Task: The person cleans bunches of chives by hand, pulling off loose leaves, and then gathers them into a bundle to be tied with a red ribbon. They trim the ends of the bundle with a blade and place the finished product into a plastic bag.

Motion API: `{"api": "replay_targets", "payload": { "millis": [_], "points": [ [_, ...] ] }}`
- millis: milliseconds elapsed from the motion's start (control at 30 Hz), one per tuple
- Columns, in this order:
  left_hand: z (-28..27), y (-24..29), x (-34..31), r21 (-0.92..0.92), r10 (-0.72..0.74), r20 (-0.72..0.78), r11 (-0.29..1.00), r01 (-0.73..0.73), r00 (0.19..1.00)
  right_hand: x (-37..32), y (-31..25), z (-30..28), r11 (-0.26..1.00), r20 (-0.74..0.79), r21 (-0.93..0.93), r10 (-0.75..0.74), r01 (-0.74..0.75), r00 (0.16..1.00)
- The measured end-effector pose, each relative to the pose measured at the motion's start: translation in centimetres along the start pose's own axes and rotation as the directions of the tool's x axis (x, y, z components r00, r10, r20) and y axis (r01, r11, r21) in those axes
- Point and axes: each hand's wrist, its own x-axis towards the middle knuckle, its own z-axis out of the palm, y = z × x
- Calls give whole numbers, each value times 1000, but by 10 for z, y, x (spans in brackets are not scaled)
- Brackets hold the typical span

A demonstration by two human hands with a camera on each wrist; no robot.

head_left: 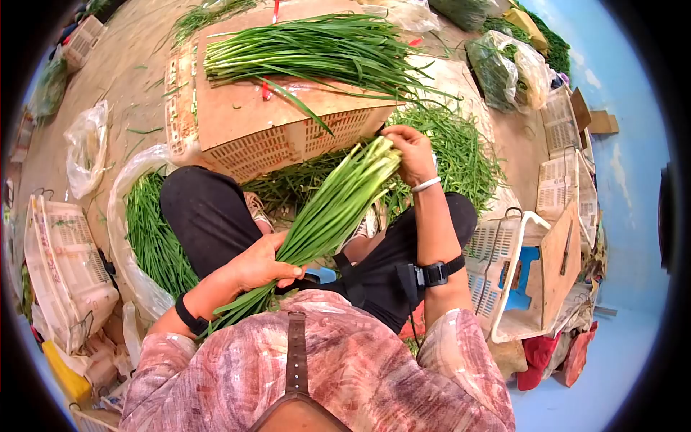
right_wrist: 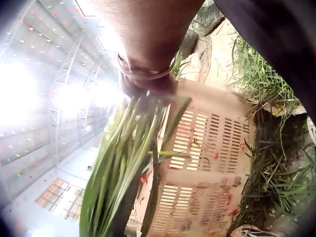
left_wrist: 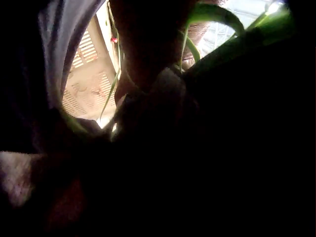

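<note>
A long bunch of green chives (head_left: 335, 205) lies slantwise across the person's lap, pale stem ends pointing up and right. Around its leafy lower part the left hand (head_left: 255, 266) is wrapped, thumb across the leaves. At the pale ends, the right hand (head_left: 412, 155) pinches with curled fingers. The right wrist view shows the chives (right_wrist: 116, 173) fanning down from that hand, whose fingers are mostly hidden. Mostly dark, the left wrist view shows a few green leaves (left_wrist: 217, 15) near the top.
Ahead stands an upturned crate with a board (head_left: 237, 122) on top, bearing a large pile of chives (head_left: 309, 54). Loose trimmings (head_left: 453, 151) cover the floor beyond the right knee. A plastic bag of greens (head_left: 155, 230) sits left; crates (head_left: 68, 266) and an open crate (head_left: 497, 266) flank the person.
</note>
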Motion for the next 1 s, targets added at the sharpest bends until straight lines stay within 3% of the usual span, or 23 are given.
{"api": "replay_targets", "payload": {
  "millis": [100,167,200,267,300,367,433,467,500,567,600,633,700,767,833,900,933,967,1000],
  "points": [
    [-3,-2,-4,20,11,23,1000,-11,1000,16,3,-41,945,-168,322,-10,65,986],
    [-7,-5,-7,37,8,18,999,-8,1000,17,-2,-56,998,-253,60,-12,28,967],
    [-7,-5,-9,37,7,18,999,-8,1000,10,-8,-51,994,-231,25,109,-106,967],
    [-9,-5,-8,-58,1,30,998,1,1000,0,0,-46,961,145,163,200,-222,969],
    [-10,-2,-9,-59,0,36,998,2,999,-3,11,-39,919,360,256,197,-300,912],
    [-11,4,-13,-175,-40,136,982,64,990,-15,20,-15,865,546,327,156,-381,823],
    [-16,6,-16,-177,-56,160,981,84,985,-22,29,5,745,761,370,99,-555,641],
    [-18,6,-18,-208,-51,171,974,87,984,-26,41,7,634,731,482,90,-605,677],
    [-20,6,-21,-244,-45,178,966,89,983,-28,49,18,702,415,490,333,-517,846],
    [-23,5,-26,-274,-48,162,957,92,986,-36,36,11,738,457,412,340,-535,822],
    [-26,3,-27,-304,-35,157,949,82,987,-41,21,27,857,325,324,295,-399,898],
    [-28,1,-28,-334,-23,153,940,73,988,-42,17,25,899,248,267,284,-347,926],
    [-29,-2,-29,-340,-9,147,939,59,989,-30,6,-2,915,342,218,254,-339,905],
    [-30,-2,-30,-325,-8,149,944,57,989,-28,-22,-11,944,230,225,187,-239,955],
    [-32,-3,-30,-317,-10,146,947,56,989,-14,-27,-41,831,322,525,10,-187,947],
    [-30,-5,-31,-312,-12,141,948,56,990,-1,-32,-63,833,172,551,-53,-52,984],
    [-29,-3,-31,-308,-18,128,950,57,992,-2,-39,-66,996,-139,85,21,-9,990],
    [-28,-1,-29,-303,-19,115,952,54,993,-7,-41,-66,929,-205,-334,95,-161,974],
    [-29,2,-25,-300,-8,114,953,43,993,-10,-42,-57,839,-171,-510,117,-189,978]
  ]
}}
